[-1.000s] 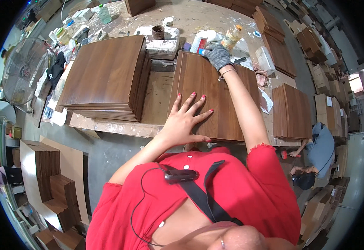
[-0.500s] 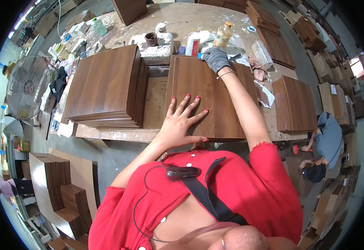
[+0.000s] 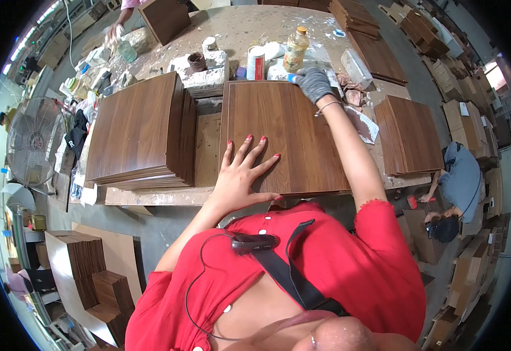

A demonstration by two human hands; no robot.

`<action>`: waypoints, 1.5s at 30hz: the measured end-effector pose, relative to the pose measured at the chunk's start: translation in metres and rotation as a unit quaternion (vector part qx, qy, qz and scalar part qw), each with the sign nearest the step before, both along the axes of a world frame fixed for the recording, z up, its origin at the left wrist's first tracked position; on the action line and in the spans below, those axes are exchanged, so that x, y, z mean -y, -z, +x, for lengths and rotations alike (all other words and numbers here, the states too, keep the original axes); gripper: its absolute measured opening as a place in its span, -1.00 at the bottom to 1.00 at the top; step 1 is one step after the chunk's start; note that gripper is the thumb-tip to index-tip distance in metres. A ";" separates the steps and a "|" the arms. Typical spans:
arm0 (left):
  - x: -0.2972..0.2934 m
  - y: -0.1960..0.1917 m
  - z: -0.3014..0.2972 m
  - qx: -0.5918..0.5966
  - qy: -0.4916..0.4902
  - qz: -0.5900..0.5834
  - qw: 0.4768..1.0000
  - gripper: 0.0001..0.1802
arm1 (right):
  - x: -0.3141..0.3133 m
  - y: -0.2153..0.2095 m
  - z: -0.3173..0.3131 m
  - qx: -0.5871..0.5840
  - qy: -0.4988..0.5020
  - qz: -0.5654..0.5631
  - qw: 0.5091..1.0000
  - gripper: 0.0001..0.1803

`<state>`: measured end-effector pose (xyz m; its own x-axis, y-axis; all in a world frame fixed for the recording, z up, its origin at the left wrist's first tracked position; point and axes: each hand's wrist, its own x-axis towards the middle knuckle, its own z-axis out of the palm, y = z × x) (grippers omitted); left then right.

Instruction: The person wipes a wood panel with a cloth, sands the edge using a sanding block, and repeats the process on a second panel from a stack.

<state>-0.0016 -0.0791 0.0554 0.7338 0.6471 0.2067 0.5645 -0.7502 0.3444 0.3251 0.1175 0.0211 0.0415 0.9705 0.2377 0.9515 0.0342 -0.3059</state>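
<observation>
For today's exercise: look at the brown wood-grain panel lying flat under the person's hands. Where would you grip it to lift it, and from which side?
Probably by the near edge of the wood-grain panel, coming from the person's side. It lies flat on the workbench, so its face gives no hold, but that edge reaches the bench rim, leaving room for fingers beneath. The left hand already presses there; the gloved right hand is at the far edge.

A stack of brown wood panels lies on the left part of the tabletop. A smaller panel stack sits at the right edge. A yellow oil bottle and a white can stand near the far edge. A fan stands beyond the left edge.
</observation>
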 end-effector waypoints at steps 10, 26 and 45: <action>0.001 -0.001 -0.003 -0.005 -0.001 -0.018 1.000 0.00 | 0.031 0.009 0.103 0.055 0.072 0.027 0.995 -0.62; 0.013 -0.003 -0.065 0.435 0.014 -0.052 0.899 0.19 | 0.053 -0.014 0.096 -0.211 0.088 0.056 0.972 -0.47; 0.047 0.020 -0.092 0.165 -0.173 -0.176 0.955 -0.45 | -0.045 -0.024 -0.160 0.064 -0.230 -0.047 0.970 -0.59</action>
<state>-0.0935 -0.1264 0.0351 0.3966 0.9107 0.1157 0.5739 -0.3444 0.7430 0.1650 0.1629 0.0456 -0.4250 0.8970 0.1218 0.8726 0.4417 -0.2086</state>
